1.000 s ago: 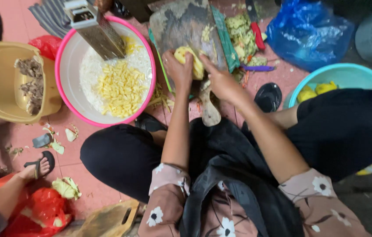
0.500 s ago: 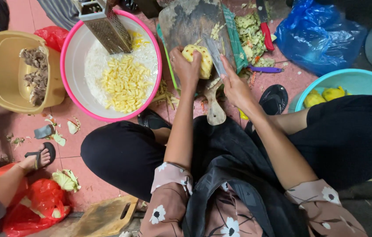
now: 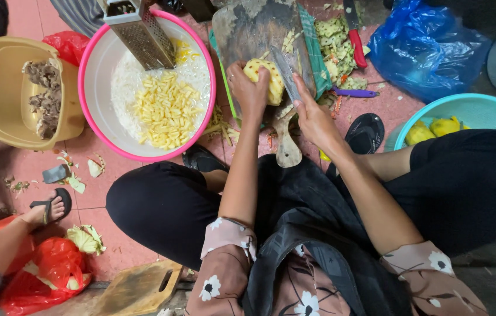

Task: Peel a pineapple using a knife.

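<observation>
The peeled pineapple [image 3: 265, 79] lay on the wooden cutting board [image 3: 253, 29], gripped from above by the left hand [image 3: 248, 88]. The right hand [image 3: 312, 114] clasped a knife [image 3: 286, 73] set against it. At nine o'clock, a pink-rimmed basin [image 3: 98, 76] held yellow strips and a grater [image 3: 139, 32]; at three, a teal basin [image 3: 470, 111] held yellow fruit.

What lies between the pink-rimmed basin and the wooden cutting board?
In the head view, loose yellow strips lie on the tiled floor between the pink-rimmed basin and the wooden cutting board, beside the left hand.
</observation>
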